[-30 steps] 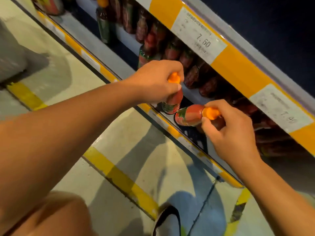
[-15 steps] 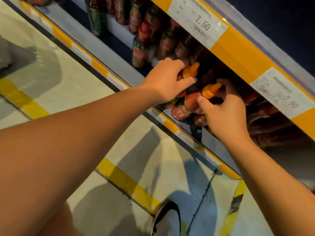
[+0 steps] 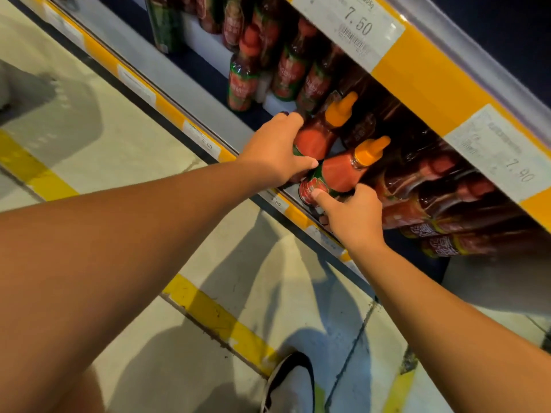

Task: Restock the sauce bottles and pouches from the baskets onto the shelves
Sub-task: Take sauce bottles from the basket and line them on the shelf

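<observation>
Two bottles stand side by side at the shelf's [image 3: 190, 93] front edge. The right hand [image 3: 353, 220] presses the near bottle [image 3: 337, 174] with curled fingers at its base; the left hand [image 3: 275, 152] wraps around the far bottle [image 3: 317, 135].

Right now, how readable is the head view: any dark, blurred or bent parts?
Head view: the shelf recess behind the orange-capped bottles is dark, its bottles murky; price tag 7.50 reads sharp; wide-angle bends the shelf edge; arm shadows fall on the floor.
</observation>
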`<state>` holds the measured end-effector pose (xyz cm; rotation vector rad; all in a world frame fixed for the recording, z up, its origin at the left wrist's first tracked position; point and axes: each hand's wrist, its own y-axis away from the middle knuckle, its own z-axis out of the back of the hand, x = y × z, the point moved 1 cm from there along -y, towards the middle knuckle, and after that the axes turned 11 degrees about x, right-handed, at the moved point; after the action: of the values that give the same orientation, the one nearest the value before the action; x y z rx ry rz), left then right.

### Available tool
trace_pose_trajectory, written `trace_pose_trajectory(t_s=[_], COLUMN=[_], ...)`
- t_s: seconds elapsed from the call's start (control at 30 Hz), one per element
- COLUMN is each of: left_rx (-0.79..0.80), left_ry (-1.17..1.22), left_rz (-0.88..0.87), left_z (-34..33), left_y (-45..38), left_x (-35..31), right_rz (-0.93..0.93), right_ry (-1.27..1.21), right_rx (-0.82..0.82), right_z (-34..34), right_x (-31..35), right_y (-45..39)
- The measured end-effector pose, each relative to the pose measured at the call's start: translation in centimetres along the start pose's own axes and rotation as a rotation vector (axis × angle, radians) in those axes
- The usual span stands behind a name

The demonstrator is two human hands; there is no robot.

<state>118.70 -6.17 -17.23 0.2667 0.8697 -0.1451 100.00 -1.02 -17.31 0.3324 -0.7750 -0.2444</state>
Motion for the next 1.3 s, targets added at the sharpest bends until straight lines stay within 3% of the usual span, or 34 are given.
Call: trace_pose_trajectory(t_s=[0.13, 0.27, 0.43, 0.53, 0.83, 1.1, 1.3], left_rx=[0.149, 0.203, 0.022, -0.033, 0.027, 0.067, 0.048], left_ry=[0.201, 0.224, 0.088, 0.059, 0.192, 0.103, 0.068], left_rz=[-0.039, -0.044, 0.117, 0.117, 0.054, 0.110, 0.157], left_z=[1.5, 1.2, -0.5, -0.7, -0.8, -1.4, -1.7], left_y=[0.5, 0.6, 0.3, 0.0, -0.7, -2.4, -2.8], left_x=[1.3, 1.4, 0.5, 0.6, 1.1, 0.4, -0.2], right_rz=[-0.042, -0.070, -0.063, -0.025, -0.051, -0.107, -0.209], right_ry=[-0.030, -0.105, -0.170, -0.204, -0.276, -0.268, -0.208], right_rx=[-0.005, -0.051, -0.106, -0.137, -0.162, -0.177, -0.092], right_z=[-0.7, -1.0, -1.3, -1.3, -1.7, -2.0, -1.6], right_x=[0.2, 0.3, 0.4, 0.8, 0.8, 0.8, 0.3], right_y=[-0.1, -0.5, -0.7, -0.5, -2.0, -3.0, -3.8])
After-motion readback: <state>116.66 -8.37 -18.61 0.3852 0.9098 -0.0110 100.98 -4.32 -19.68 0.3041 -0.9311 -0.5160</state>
